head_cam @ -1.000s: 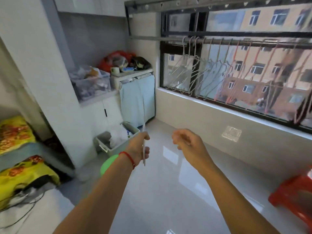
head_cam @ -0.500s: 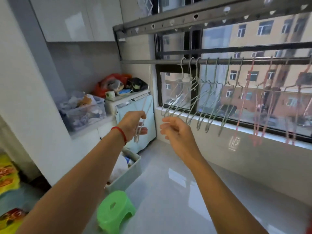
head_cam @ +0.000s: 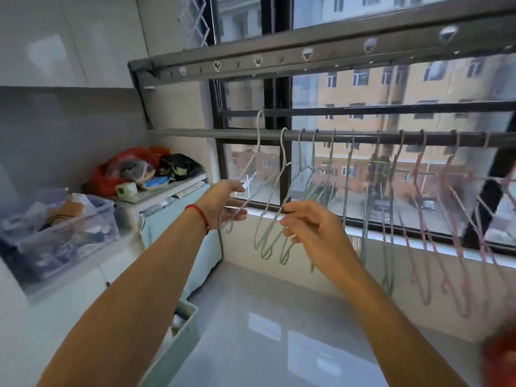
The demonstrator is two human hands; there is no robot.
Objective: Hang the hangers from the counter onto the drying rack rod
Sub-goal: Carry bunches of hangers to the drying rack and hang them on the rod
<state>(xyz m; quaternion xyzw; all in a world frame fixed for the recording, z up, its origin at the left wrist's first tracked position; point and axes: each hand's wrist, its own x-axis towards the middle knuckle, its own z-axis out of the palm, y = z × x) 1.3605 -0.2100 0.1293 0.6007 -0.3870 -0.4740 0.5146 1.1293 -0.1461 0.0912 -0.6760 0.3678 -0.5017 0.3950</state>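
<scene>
Here the left hand (head_cam: 223, 205) grips a thin pale wire hanger (head_cam: 252, 174), its hook above the rod (head_cam: 195, 133); the right hand (head_cam: 310, 223) is loosely curled at a hung hanger (head_cam: 275, 213), grip unclear.

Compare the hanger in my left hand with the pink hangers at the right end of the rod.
The pale hanger is held up by the left hand, its hook above the rod; the pink hangers already hang from it. One is whitish, the others pink. All look like thin wire hangers.
</scene>
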